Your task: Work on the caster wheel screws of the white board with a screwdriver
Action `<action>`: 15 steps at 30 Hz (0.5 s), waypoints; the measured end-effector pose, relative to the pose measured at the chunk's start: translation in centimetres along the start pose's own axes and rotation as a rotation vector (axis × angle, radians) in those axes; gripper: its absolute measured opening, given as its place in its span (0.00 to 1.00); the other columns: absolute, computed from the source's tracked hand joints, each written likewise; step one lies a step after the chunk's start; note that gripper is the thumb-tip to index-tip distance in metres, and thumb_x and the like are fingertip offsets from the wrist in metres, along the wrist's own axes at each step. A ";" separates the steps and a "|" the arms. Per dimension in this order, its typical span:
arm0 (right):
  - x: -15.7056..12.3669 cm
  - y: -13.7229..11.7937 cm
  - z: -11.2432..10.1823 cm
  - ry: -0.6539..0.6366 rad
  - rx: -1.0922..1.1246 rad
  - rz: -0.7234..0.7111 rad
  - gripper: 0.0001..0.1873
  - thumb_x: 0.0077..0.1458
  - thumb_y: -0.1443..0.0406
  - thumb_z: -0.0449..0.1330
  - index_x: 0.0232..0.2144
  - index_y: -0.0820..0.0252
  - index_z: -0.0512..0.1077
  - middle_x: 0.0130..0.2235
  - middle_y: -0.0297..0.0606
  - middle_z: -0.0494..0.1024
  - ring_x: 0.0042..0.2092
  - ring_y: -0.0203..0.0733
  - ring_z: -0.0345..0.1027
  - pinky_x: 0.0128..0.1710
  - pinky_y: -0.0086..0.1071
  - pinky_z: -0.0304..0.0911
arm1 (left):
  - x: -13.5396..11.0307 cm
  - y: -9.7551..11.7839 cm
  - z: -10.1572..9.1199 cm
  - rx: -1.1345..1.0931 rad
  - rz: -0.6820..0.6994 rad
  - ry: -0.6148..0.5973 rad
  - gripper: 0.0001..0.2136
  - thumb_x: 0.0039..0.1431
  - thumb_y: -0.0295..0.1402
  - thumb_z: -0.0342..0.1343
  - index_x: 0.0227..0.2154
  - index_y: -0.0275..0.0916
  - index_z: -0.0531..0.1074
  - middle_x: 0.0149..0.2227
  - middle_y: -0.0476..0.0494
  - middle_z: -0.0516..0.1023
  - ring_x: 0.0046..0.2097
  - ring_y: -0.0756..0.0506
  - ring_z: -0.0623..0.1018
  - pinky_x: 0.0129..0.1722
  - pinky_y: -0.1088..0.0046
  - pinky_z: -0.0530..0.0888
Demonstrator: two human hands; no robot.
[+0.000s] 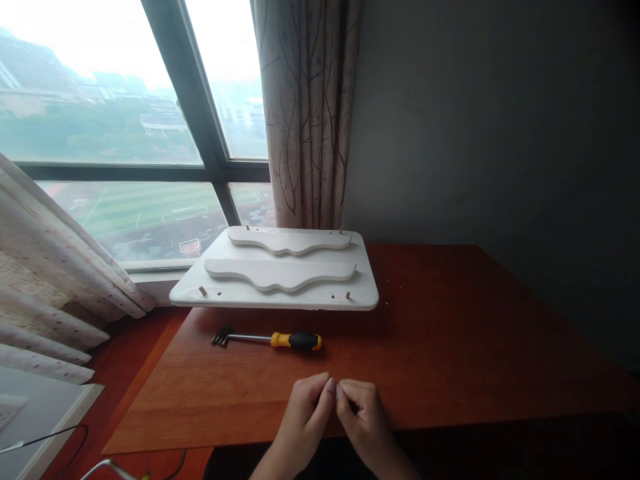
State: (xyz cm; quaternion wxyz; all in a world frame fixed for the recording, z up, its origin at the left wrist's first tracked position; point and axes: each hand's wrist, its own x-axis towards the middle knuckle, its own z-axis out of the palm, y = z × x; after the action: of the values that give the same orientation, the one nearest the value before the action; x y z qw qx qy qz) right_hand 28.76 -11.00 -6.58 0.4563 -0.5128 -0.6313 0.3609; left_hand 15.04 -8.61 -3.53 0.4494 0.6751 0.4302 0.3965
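Note:
My left hand (309,405) and my right hand (361,408) rest at the table's near edge, both curled into loose fists. Their thumbs and knuckles almost meet, and nothing shows in either. Beyond them lies a screwdriver (296,341) with a yellow and black handle, its shaft pointing left. Several dark screws (221,335) are bunched at its tip. Farther back is a white board (193,287) with rounded corners, wooden dowels (203,291) standing up near its corners and small holes beside them. Two white scalloped pieces (280,273) lie across the board.
All of this is on a reddish-brown wooden table (450,347). A window (100,120) with a patterned curtain (310,113) is behind at the left, and a grey wall (475,133) at the right. Small white specks lie right of the board. A cable (83,440) hangs at lower left.

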 end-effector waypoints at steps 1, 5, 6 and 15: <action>0.0 -0.1 0.0 0.000 -0.006 -0.002 0.23 0.67 0.60 0.48 0.20 0.57 0.52 0.21 0.29 0.59 0.24 0.32 0.54 0.27 0.30 0.48 | 0.0 -0.1 -0.1 0.000 -0.002 -0.009 0.26 0.68 0.53 0.44 0.21 0.39 0.58 0.22 0.49 0.60 0.26 0.49 0.62 0.28 0.72 0.60; -0.1 -0.1 0.0 0.010 -0.028 -0.011 0.23 0.68 0.60 0.47 0.20 0.57 0.52 0.21 0.29 0.58 0.24 0.32 0.53 0.26 0.30 0.46 | -0.1 -0.4 -0.1 0.005 -0.006 -0.036 0.24 0.70 0.50 0.44 0.22 0.39 0.55 0.22 0.50 0.58 0.26 0.49 0.61 0.28 0.72 0.59; -0.1 -0.1 0.0 0.012 -0.032 -0.012 0.23 0.68 0.60 0.47 0.20 0.57 0.52 0.21 0.29 0.58 0.24 0.32 0.53 0.26 0.30 0.46 | -0.2 -0.5 -0.1 0.002 -0.005 -0.038 0.24 0.70 0.49 0.44 0.22 0.39 0.55 0.22 0.50 0.58 0.26 0.50 0.60 0.28 0.72 0.59; 0.0 -0.6 -0.1 0.014 -0.037 -0.034 0.23 0.68 0.60 0.47 0.20 0.57 0.54 0.21 0.29 0.59 0.24 0.31 0.54 0.25 0.29 0.47 | -0.1 -1.0 -0.1 0.007 0.002 -0.053 0.22 0.71 0.45 0.44 0.22 0.40 0.54 0.22 0.51 0.57 0.26 0.50 0.59 0.28 0.72 0.58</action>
State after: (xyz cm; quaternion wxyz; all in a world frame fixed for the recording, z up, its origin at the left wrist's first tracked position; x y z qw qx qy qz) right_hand 28.65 -11.11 -5.94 0.4574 -0.5129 -0.6432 0.3376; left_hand 14.71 -8.50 -4.47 0.4580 0.6872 0.4189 0.3774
